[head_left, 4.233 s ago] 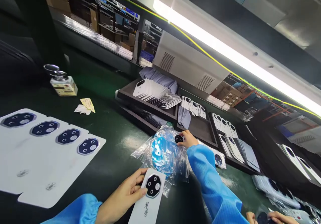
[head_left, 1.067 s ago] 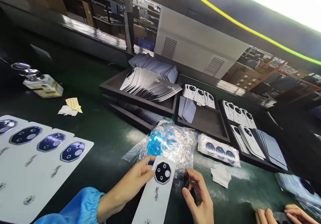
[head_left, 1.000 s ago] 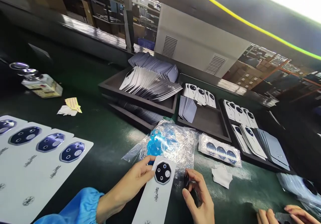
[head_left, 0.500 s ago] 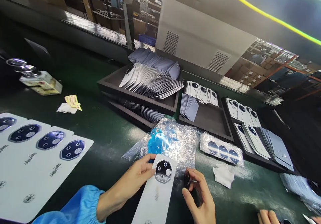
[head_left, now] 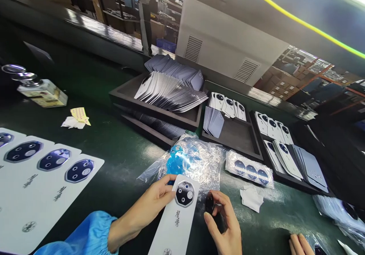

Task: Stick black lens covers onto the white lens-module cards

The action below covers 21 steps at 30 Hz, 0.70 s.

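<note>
My left hand [head_left: 152,203] grips the upper left edge of a white phone back panel [head_left: 168,232], thumb on its face. An octagonal dark camera plate [head_left: 180,201] sits near the panel's top, with dark script and a round emblem below. To the right of the panel, apart from it, my right hand [head_left: 228,224] pinches a small glossy black camera plate [head_left: 209,202] between curled fingers and thumb. A crinkled clear plastic bag [head_left: 211,160] and blue film pieces [head_left: 175,161] lie just beyond both hands.
White panels [head_left: 65,209] lie in a row at left. Trays of panels [head_left: 125,95] [head_left: 245,139] stand behind. Wrapped camera plates [head_left: 251,170] and crumpled white paper [head_left: 251,198] are at right. A bottle [head_left: 47,93] stands far left. Another person's hand [head_left: 299,244] is lower right.
The view shifts slightly, moving most things a little left. The held panel's script shows more clearly now. Both hands keep their holds, and the other person's fingers are closer to a plastic-wrapped piece.
</note>
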Tool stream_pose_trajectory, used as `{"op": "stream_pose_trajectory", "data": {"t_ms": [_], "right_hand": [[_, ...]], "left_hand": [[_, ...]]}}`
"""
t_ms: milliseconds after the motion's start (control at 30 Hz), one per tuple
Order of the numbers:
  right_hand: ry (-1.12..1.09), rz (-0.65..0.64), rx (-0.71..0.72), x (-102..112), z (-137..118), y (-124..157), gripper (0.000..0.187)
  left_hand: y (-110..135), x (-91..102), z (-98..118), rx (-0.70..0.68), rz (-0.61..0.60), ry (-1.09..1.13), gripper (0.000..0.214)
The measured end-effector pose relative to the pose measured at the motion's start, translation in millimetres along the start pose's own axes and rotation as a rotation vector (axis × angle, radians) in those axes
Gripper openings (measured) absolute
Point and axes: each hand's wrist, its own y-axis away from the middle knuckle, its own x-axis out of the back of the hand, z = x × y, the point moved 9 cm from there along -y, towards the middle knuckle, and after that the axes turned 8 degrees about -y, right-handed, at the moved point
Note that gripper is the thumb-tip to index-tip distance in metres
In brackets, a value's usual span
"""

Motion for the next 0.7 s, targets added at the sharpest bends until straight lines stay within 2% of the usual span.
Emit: {"op": "stream_pose_trajectory", "data": {"t_ms": [467,600,700], "right_hand": [[-0.078,0.112,-0.115,-2,4,5,0.028],[-0.049,0.096,-0.036,0,-1,2,0.026],[0.002,0.037,0.024,0,-13,-4,0.025]], "left_hand": [[0,-1.5,-3,0.004,-0.016,-0.025,0.068],[0,-3.5,-4,-0.006,-0.027,-0.023,0.067],[0,-5.1,-5,-0.005,-0.035,-0.026,0.067]]}}
